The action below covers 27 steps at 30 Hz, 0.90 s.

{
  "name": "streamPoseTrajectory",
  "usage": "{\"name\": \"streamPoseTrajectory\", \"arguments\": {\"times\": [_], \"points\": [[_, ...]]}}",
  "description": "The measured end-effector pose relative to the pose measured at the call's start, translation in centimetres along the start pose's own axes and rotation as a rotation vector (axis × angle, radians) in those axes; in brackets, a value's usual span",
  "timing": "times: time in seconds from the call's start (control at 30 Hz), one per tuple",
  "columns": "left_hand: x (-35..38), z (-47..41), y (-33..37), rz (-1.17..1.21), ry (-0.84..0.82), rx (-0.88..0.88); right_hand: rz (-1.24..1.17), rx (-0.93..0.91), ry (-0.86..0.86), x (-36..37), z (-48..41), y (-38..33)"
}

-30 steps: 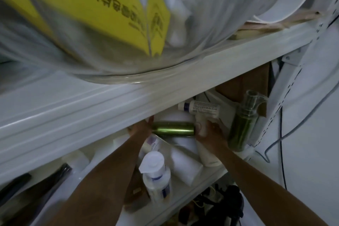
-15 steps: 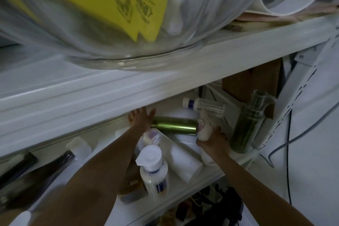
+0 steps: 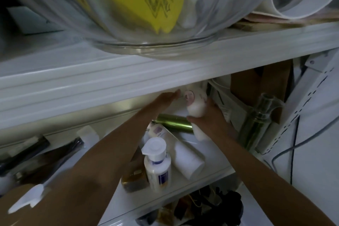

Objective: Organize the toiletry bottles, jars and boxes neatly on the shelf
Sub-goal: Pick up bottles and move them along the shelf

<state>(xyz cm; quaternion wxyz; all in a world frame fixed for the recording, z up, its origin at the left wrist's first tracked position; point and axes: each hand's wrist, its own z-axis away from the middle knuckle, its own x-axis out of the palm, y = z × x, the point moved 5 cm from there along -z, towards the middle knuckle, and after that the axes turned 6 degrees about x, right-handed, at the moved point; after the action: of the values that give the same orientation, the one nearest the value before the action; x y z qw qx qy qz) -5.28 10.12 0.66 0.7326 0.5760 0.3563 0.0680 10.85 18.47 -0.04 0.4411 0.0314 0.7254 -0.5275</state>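
Head view showed the white shelf [image 3: 183, 194] crowded with toppled containers, and toward its back the white bottle [image 3: 195, 107] was held tilted above a green bottle [image 3: 174, 123] lying on its side. The right hand [image 3: 211, 119] had its fingers curled round the bottle's middle, a sound hold for what looked like light, smooth, slippery plastic. The left hand [image 3: 165, 100] reached beside the cap, fingers straight and together.

Two hands: left hand [image 3: 165, 99], right hand [image 3: 211, 120]. Two green: lying green bottle [image 3: 174, 124], standing green bottle [image 3: 255, 130]. Four white: held white bottle [image 3: 195, 110], flip-cap bottle [image 3: 158, 169], lying tube [image 3: 189, 163], small labelled bottle [image 3: 156, 131]. One amber bottle [image 3: 134, 178], one brown box [image 3: 271, 79].
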Motion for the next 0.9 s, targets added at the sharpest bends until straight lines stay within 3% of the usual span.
{"name": "streamPoseTrajectory", "arguments": {"times": [0.2, 0.33, 0.4, 0.47, 0.6, 0.7, 0.9], "points": [[-0.6, 1.8, 2.4, 0.501, -0.082, 0.1, 0.061, -0.115, -0.039, 0.5, -1.1, -5.9], [-1.8, 3.8, 2.8, 0.705, -0.092, 0.134, 0.053, -0.143, -0.223, 0.7, -1.6, -9.8], [-2.8, 5.0, 2.8, 0.761, -0.035, 0.117, 0.009, -0.141, -0.234, 1.0, -1.3, -11.7], [-4.4, 6.4, 3.2, 0.756, 0.056, 0.101, -0.047, -0.151, -0.238, 1.6, -1.0, -13.2], [-7.8, 9.9, 3.2, 0.725, 0.224, 0.053, -0.206, -0.218, -0.545, 3.0, 1.5, -16.7], [-10.6, 13.1, 2.3, 0.696, 0.388, 0.023, -0.353, -0.273, -0.628, 4.2, 4.0, -19.2], [-12.6, 19.9, 0.8, 0.701, 0.57, -0.076, -0.247, -0.235, -0.713, 6.9, 8.9, -21.0]]}}
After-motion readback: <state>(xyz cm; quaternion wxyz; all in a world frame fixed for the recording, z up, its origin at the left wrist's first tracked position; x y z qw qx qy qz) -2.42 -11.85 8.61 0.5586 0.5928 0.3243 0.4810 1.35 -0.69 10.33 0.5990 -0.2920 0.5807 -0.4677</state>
